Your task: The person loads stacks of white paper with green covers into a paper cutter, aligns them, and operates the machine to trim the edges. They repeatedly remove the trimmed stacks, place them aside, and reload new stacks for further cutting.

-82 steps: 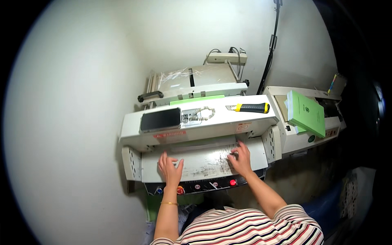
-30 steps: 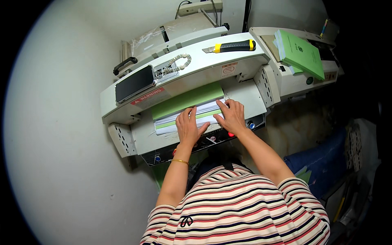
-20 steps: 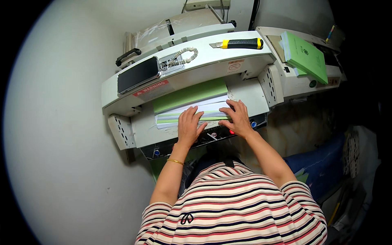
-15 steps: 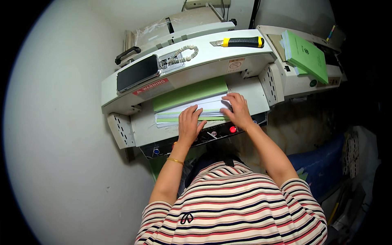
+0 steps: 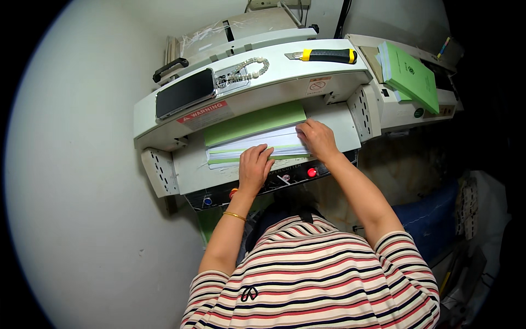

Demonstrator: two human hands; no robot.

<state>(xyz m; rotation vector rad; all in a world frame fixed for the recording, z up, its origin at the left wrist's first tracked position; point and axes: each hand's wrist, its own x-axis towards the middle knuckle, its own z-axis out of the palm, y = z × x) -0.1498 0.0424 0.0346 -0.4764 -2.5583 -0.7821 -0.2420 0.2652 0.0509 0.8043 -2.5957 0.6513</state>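
On the bed of a paper cutter (image 5: pixel 189 178) lies a stack with a green cover (image 5: pixel 255 125), partly under the machine's front beam. Along its near side are loose white and green paper strips (image 5: pixel 227 156), spread unevenly. My left hand (image 5: pixel 255 167) rests over the near edge of these strips, fingers extended and thumb a little apart. At the strips' right end, my right hand (image 5: pixel 319 140) has its fingers curled in around the paper; its fingertips are partly hidden.
On the cutter's top lie a phone (image 5: pixel 185 94) with a beaded strap (image 5: pixel 255 68) and a yellow-black utility knife (image 5: pixel 323 55). Green booklets (image 5: pixel 411 77) are piled on a machine at the right. Along the cutter's front edge sits a lit red button (image 5: pixel 312 172). A wall (image 5: pixel 82 164) stands close at left.
My right hand's fingers have curled in from a spread pose at the strips' right end. My left hand has stayed nearly in place, its thumb closer to the fingers.
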